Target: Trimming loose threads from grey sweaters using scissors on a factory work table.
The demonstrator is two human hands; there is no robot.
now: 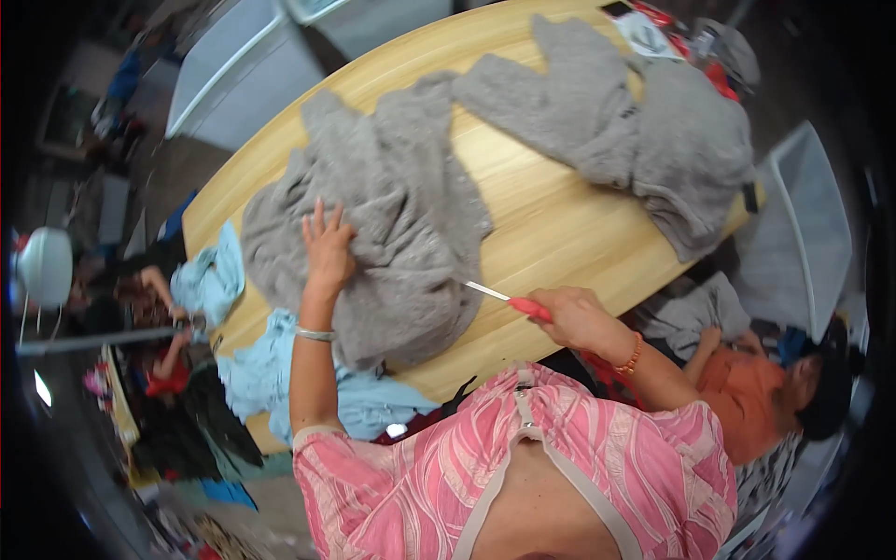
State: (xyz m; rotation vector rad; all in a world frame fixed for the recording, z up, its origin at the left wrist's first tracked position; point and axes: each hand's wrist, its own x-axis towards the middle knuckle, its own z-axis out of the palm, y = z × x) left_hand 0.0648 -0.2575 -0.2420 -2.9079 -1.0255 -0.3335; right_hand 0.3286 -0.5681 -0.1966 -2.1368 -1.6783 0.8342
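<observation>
A grey fleecy garment (392, 233) lies rumpled on the left half of the wooden table. My left hand (329, 247) rests on its left side with fingers spread, holding nothing. My right hand (581, 322), near the table's front edge, is closed round the red handle of a slim bladed tool (529, 309). Its thin metal blade points left, and the tip meets the garment's right edge. Whether this is a knife or closed scissors I cannot tell, since my fingers hide part of the handle. Beyond, to the right, lies a second grey garment (672, 131).
Light blue cloth (271, 369) is heaped along the table's (551, 233) left front edge. White bins (233, 70) stand behind it, another bin (803, 224) at right. A person in orange (742, 392) sits close on my right; another person's hands (177, 322) hold blue cloth at left.
</observation>
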